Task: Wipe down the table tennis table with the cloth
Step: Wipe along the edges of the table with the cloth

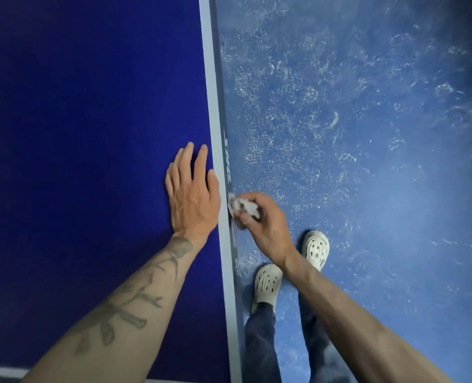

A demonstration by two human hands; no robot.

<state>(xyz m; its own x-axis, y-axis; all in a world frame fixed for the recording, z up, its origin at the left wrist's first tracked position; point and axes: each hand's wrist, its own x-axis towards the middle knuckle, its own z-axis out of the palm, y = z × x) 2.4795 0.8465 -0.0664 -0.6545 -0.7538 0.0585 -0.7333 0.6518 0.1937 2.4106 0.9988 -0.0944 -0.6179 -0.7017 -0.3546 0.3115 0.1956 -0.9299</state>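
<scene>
Standing in pale perforated clogs (268, 283) beside a dark blue table tennis table (91, 106), a person leans over its long side. The left hand (192, 194) lies flat, fingers straight, on the top beside the white boundary line (215, 106). The right hand (262, 222) grips a small crumpled white cloth (240, 207) and presses it against the table's dark side edge (227, 156). The edge farther away likely remains to be wiped; whether the top is done cannot be told.
</scene>
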